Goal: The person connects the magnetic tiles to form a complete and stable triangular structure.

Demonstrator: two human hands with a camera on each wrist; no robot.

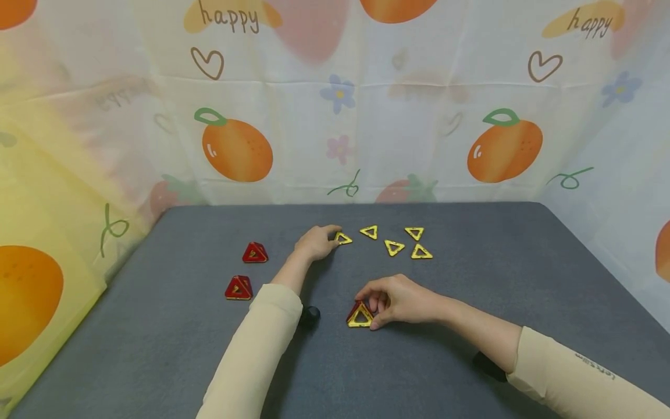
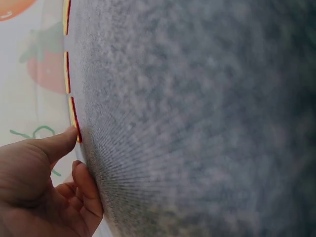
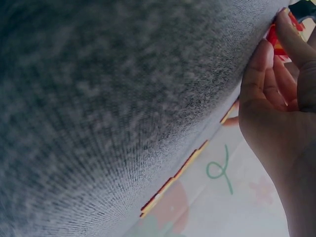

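Observation:
My left hand (image 1: 316, 242) reaches to the back of the table, thumb and index finger about a flat yellow triangular magnetic tile (image 1: 342, 238). In the left wrist view the thumb tip overlaps the end of this tile (image 2: 75, 119), which has a red underside. Nearer the front, my right hand (image 1: 400, 299) grips a small pyramid of magnetic tiles (image 1: 360, 315) by its right side. One yellow face points forward, with a red face at the left. The right wrist view has the fingers and thumb around the pyramid's red part (image 3: 280, 42).
Two red pyramids (image 1: 255, 252) (image 1: 238, 288) stand on the left of the grey table (image 1: 157, 349). Several yellow triangular tiles (image 1: 394, 248) lie flat at the back, right of my left hand. A printed cloth (image 1: 340, 145) hangs behind the table.

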